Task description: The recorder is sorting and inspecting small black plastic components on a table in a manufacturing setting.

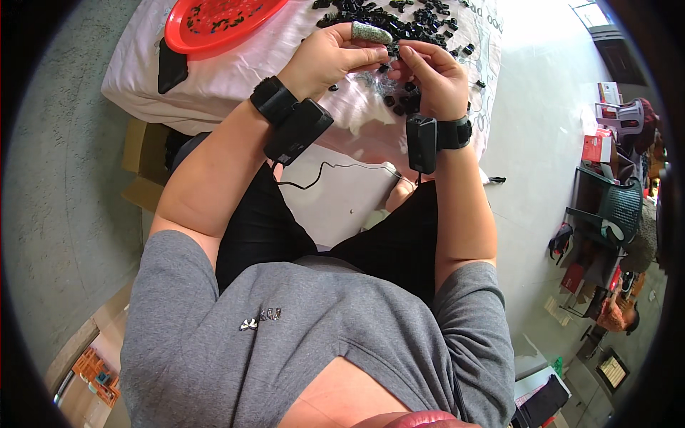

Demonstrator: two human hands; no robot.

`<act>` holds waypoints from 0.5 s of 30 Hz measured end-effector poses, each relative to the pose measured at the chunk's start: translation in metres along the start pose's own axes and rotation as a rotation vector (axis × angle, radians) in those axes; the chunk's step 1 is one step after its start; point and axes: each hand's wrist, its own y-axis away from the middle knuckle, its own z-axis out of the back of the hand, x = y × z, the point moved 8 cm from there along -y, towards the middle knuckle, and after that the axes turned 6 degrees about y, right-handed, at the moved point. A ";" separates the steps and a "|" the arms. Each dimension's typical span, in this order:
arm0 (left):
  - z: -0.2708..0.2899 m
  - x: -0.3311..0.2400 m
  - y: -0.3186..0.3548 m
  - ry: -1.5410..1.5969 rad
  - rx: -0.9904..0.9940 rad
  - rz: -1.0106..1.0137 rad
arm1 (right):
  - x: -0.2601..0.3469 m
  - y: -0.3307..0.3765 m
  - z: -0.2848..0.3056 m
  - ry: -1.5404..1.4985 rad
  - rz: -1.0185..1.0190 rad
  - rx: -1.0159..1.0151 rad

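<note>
Left hand (330, 57): fingers curled in, thumb and fingertips pinched on a small black part (386, 67); index finger wears a grey fingertip cover (371, 32). Right hand (432, 75): fingers pinched shut on the same part from the opposite side. The part sits between both hands, above the white cloth (235, 78); too small to tell its long axis or heading. Loose black parts (399, 18) lie scattered just beyond the hands. Red tray (214, 21) stands well to the left. Black wrist units (296, 128) strapped on both forearms.
</note>
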 end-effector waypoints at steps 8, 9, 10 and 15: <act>0.004 0.001 -0.004 0.100 0.026 -0.044 | 0.004 0.000 -0.010 -0.032 0.054 0.110; 0.006 0.001 -0.006 0.153 0.032 -0.065 | 0.004 0.000 -0.011 -0.032 0.055 0.111; 0.005 0.001 -0.005 0.154 0.033 -0.064 | 0.006 0.001 -0.011 -0.035 0.075 0.118; 0.007 0.002 -0.004 0.168 -0.012 -0.033 | 0.006 0.001 -0.012 -0.016 0.111 0.143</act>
